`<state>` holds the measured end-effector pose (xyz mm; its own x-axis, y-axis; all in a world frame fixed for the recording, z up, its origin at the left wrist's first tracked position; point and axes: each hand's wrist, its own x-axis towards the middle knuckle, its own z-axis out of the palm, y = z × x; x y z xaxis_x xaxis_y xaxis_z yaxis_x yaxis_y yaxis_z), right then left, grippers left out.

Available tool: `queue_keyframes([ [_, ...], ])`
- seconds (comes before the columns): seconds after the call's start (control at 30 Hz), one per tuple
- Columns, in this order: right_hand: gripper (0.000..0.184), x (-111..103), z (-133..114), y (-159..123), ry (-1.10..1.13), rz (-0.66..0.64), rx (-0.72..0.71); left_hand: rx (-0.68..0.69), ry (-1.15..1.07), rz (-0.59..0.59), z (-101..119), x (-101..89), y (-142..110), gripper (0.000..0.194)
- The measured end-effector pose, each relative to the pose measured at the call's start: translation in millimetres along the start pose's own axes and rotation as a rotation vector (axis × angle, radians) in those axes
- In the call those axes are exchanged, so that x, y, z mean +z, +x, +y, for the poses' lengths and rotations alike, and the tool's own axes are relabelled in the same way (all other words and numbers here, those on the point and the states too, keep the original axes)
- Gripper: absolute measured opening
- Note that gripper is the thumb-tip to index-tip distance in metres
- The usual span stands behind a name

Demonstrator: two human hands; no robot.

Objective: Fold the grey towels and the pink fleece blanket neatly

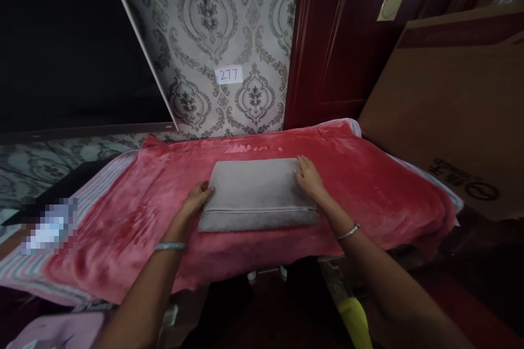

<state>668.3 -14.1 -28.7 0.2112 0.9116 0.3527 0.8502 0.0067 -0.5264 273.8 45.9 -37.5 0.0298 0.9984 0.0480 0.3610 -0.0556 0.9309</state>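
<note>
A grey folded towel (254,185) with a soft, plush surface lies flat on the red blanket (368,191). Its top layer ends short of the near edge, so a strip of the layer beneath shows along the front. My left hand (199,196) grips the left edge, thumb on top and the other fingers partly hidden. At the far right corner, my right hand (309,177) holds the edge, its fingers bent around the side. Each wrist wears a bracelet.
A large cardboard box (446,114) leans at the right, beside a dark red door (344,38). A dark television screen (73,43) stands at the left. A paper label (229,74) reading 277 is on the patterned wall. Something yellow (354,322) lies below the table edge.
</note>
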Motion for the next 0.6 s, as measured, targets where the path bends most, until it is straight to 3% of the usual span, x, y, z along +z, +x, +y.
queue_keyframes([
  [0.1,0.062,12.2,-35.5,19.9,-0.1,0.004,-0.018,0.153,0.237,0.142,34.4,14.3,15.1,0.066],
  [0.23,0.059,37.5,-61.0,14.5,-0.234,-0.078,0.002,0.366,0.615,0.027,70.8,70.4,16.2,0.065],
  [0.33,0.057,57.9,-59.8,-3.4,-0.337,-0.18,-0.059,0.404,0.879,-0.057,67.6,112.3,4.9,0.063],
  [0.4,0.056,67.6,-54.7,-11.6,-0.371,-0.194,-0.073,0.388,0.98,-0.124,56.4,127.9,-2.7,0.063],
  [0.6,0.056,75.0,-46.8,-11.0,-0.379,-0.176,-0.089,0.351,1.021,-0.14,42.7,130.5,-8.3,0.065],
])
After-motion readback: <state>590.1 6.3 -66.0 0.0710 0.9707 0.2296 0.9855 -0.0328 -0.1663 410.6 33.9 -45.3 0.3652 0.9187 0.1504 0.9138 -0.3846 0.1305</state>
